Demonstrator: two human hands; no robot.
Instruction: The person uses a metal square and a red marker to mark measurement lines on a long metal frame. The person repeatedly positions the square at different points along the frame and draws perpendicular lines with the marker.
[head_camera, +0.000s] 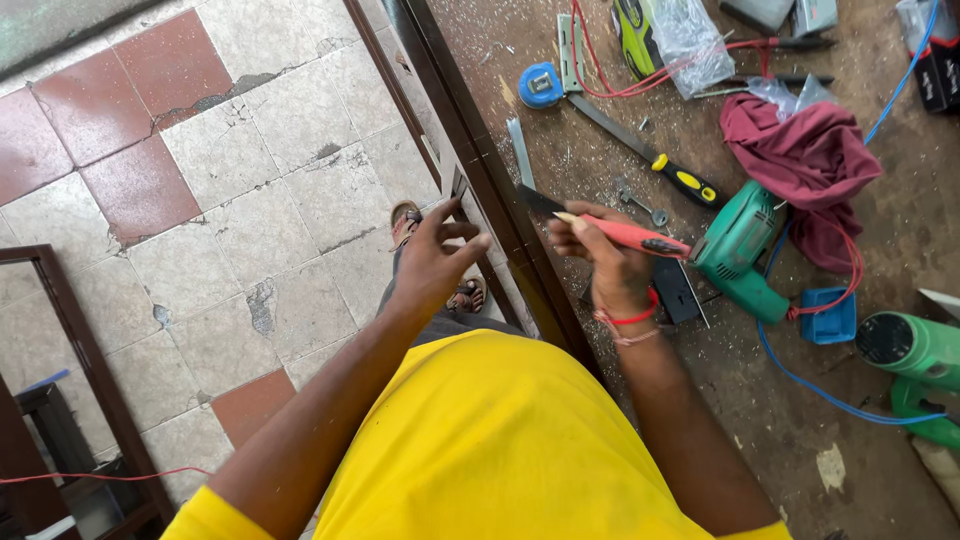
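My right hand grips a chisel with a red handle; its dark blade points left toward the edge of the dark brown wooden frame lying along the workbench edge. My left hand rests with spread fingers against the frame's outer side, just left of the blade. A red band circles my right wrist.
On the dusty workbench lie a green power drill, a yellow-handled screwdriver, a blue tape measure, a maroon cloth, another green tool, red and blue cables. Tiled floor at left.
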